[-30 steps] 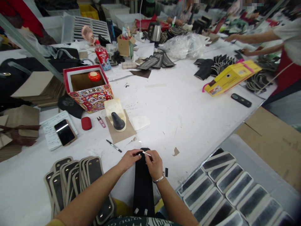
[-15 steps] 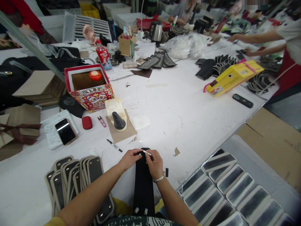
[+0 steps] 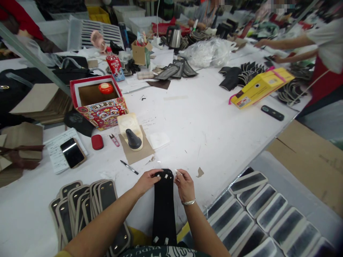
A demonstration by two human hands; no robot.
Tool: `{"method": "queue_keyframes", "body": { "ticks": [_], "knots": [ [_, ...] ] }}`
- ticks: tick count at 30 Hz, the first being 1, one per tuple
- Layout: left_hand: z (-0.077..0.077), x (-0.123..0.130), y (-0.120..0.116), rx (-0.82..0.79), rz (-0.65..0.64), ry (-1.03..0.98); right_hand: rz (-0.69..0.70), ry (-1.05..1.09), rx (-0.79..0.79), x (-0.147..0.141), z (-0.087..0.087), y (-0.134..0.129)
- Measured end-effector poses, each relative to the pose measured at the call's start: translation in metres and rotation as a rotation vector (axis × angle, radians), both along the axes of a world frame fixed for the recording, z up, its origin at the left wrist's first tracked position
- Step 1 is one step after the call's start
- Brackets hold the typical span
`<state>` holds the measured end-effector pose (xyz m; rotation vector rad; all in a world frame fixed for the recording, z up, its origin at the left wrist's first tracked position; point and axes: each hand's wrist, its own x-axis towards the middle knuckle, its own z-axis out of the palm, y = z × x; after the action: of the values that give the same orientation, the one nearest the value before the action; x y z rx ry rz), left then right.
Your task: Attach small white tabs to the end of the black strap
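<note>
A long black strip (image 3: pixel 164 207) with rounded corners stretches from the table's near edge toward me, with small white pieces stuck at both ends. My left hand (image 3: pixel 147 184) is closed on its far left corner, thumb on top beside a white tab (image 3: pixel 158 176). Just right of the strip and apart from it, my right hand (image 3: pixel 187 188) pinches a small white piece (image 3: pixel 176 171), whose kind I cannot make out. Left of my arm lies a pile of black panels (image 3: pixel 80 203) with beige edges and brass-coloured studs.
A pen (image 3: pixel 129 167), a cream block with a black knob (image 3: pixel 134 137), pink thread snips (image 3: pixel 114 140), a phone (image 3: pixel 72 152) and a red box (image 3: pixel 104 112) lie ahead and left. Pale-edged panels (image 3: pixel 265 210) fill the lower right. A co-worker's arms (image 3: pixel 286 44) reach in at far right.
My right hand has moved off the strip to the right with the white piece, uncovering another white tab on the strip's far end. My left hand keeps its hold.
</note>
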<state>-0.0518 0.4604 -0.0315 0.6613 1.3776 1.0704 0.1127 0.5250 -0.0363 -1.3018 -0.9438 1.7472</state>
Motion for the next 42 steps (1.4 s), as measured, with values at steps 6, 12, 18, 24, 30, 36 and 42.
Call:
{"method": "queue_keyframes", "body": {
  "ticks": [6, 12, 18, 24, 30, 36, 42],
  "knots": [
    [0.004, 0.003, 0.0, 0.021, -0.011, 0.033, -0.019, 0.052, -0.069, 0.007, 0.0, 0.005],
    [-0.002, 0.003, -0.002, 0.042, -0.018, 0.082, 0.167, -0.199, 0.141, 0.007, 0.008, 0.002],
    [-0.003, 0.003, -0.001, 0.039, -0.025, 0.154, 0.343, -0.391, 0.48, -0.001, 0.02, -0.003],
    [-0.006, 0.001, 0.0, 0.054, -0.056, 0.235, 0.399, -0.497, 0.652, -0.006, 0.017, -0.003],
    [-0.007, 0.001, 0.001, 0.032, -0.047, 0.217, 0.414, -0.548, 0.734, -0.01, 0.012, -0.003],
    [-0.003, 0.003, 0.003, 0.01, -0.021, 0.145, 0.43, -0.543, 0.772, -0.011, 0.013, -0.003],
    [0.001, 0.001, 0.003, 0.026, -0.041, 0.14, 0.34, -0.362, 0.395, -0.005, 0.012, 0.001]
  ]
}}
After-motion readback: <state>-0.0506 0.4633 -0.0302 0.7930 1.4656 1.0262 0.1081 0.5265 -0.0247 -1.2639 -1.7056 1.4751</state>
